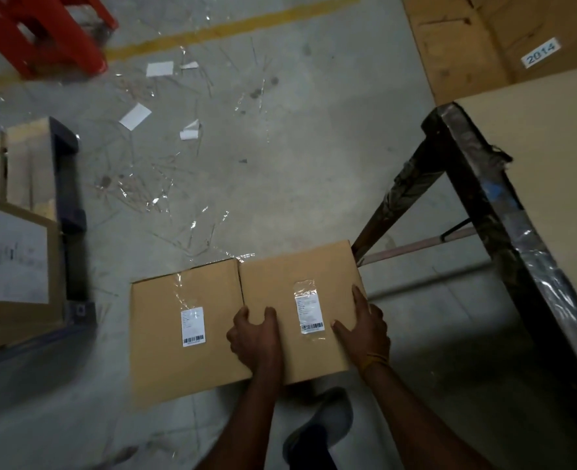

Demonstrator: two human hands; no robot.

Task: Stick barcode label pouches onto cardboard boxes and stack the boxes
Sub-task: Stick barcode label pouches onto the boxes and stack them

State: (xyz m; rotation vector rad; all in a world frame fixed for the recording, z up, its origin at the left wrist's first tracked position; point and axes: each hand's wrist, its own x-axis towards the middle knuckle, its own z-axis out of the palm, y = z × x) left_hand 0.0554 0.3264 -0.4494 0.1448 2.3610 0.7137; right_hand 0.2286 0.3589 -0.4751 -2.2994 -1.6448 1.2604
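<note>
Two cardboard boxes sit side by side on the concrete floor below me. The left box [165, 337] carries a barcode label pouch [193, 326] on top. The right box [280, 290] also bears a label pouch [309, 308] with clear film around it. My left hand [255, 337] grips the right box's left edge, fingers curled over the seam between the boxes. My right hand [365, 329] holds the same box at its right edge, thumb lying on the top face.
A dark-framed table [483, 184] with a cardboard top stands at right. Stacked labelled boxes [12, 252] sit on a pallet at left. A red stool [53, 32] is far left. Label backings and plastic scraps [151, 184] litter the floor. My shoe [324, 425] is beneath the box.
</note>
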